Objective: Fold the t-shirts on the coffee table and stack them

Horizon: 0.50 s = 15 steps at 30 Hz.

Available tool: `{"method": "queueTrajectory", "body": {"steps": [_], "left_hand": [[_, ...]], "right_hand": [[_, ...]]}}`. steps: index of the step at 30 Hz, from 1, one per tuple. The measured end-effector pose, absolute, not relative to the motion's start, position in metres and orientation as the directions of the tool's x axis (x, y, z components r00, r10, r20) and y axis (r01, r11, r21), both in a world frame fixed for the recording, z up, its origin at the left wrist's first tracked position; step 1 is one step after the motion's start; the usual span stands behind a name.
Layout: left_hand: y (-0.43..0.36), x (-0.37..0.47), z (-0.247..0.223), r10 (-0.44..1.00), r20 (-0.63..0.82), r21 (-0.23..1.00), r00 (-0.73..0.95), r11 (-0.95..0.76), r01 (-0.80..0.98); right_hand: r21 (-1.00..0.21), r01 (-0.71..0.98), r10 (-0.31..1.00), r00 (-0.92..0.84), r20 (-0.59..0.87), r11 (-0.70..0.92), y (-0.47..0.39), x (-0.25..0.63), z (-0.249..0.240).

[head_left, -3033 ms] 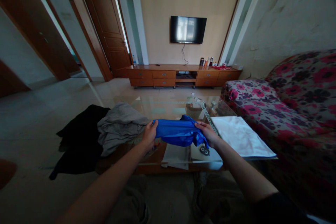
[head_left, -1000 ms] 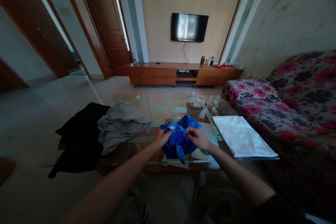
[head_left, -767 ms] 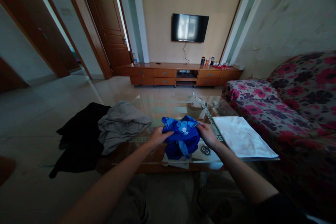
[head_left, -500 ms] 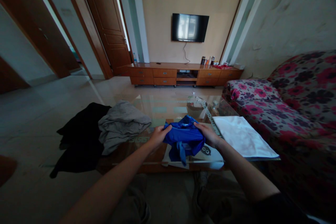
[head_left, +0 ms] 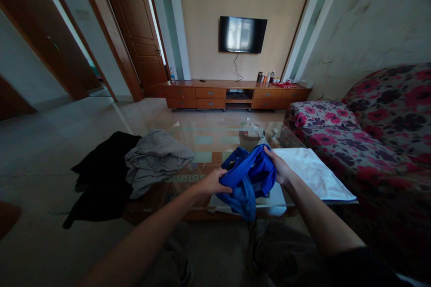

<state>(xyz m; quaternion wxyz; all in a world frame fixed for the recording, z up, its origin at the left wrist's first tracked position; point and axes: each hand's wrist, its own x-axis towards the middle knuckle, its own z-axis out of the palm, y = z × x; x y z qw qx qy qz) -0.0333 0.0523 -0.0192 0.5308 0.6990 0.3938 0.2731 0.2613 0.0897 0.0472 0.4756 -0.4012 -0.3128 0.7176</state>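
Observation:
A crumpled blue cloth is held up over the near edge of the glass table, with a lighter blue strip hanging below it. My left hand grips its left side between thumb and fingers. On the upper right side, my right hand is closed on the cloth. Beneath it lies a light folded item, partly hidden. A white folded cloth rests flat to the right. To the left are a heaped grey cloth and a black cloth, which hangs past the table's side.
The glass coffee table has a clear plastic bag and a small glass object toward its far right. A floral sofa stands at the right. Beyond are a low wooden cabinet and a wall television.
The blue cloth has been turned and spread wider. My right hand has moved right and slightly up, and my left hand slightly right and lower, both still gripping it.

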Motion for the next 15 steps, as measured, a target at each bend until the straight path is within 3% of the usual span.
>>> {"method": "queueTrajectory", "body": {"steps": [3, 6, 10, 12, 15], "left_hand": [[0.055, -0.035, -0.023, 0.884, 0.027, 0.806, 0.467, -0.296, 0.513], [0.068, -0.048, -0.021, 0.963, 0.134, 0.718, 0.235, -0.258, 0.647], [0.094, -0.082, -0.018, 0.973, 0.218, 0.739, -0.076, -0.113, 0.664], [0.103, -0.1, -0.02, 0.94, 0.211, 0.787, -0.268, -0.001, 0.618], [0.111, -0.119, -0.029, 0.897, 0.156, 0.826, -0.415, 0.111, 0.552]], "right_hand": [[-0.777, -0.448, 0.896, -0.256, -0.364, -0.443, 0.094, 0.272, 0.047], [-0.761, -0.48, 0.899, -0.199, -0.39, -0.436, 0.097, 0.281, 0.047], [-0.791, -0.493, 0.924, -0.079, -0.375, -0.363, 0.1, 0.289, 0.049], [-0.813, -0.465, 0.928, -0.053, -0.37, -0.35, 0.1, 0.29, 0.049], [-0.849, -0.412, 0.94, -0.066, -0.333, -0.33, 0.102, 0.294, 0.051]]}}
